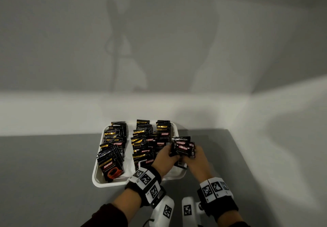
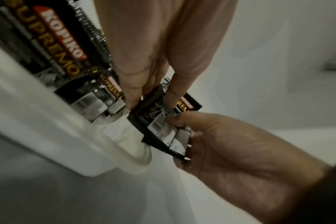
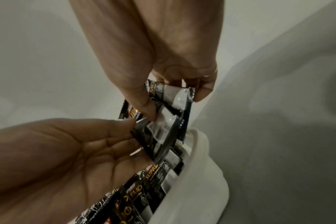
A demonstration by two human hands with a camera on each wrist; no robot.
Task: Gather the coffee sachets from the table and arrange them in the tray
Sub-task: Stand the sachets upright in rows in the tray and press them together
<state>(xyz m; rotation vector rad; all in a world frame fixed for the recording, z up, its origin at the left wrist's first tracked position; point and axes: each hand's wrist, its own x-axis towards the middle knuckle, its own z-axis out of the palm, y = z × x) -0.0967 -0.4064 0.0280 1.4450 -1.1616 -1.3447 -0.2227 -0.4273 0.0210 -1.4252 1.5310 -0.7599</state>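
Grey table (image 1: 53, 164), white tray (image 1: 99, 179); left hand (image 1: 165, 159), right hand (image 1: 194, 159) pinch sachet bundle (image 1: 183, 148), count unclear.

One tray (image 1: 99, 182), two hands, dozens of sachets (image 1: 113, 166)

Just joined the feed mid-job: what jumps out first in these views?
The white tray on the grey table, packed with rows of black Kopiko sachets. Over its right near corner, the left hand and right hand together hold a small bundle of sachets.
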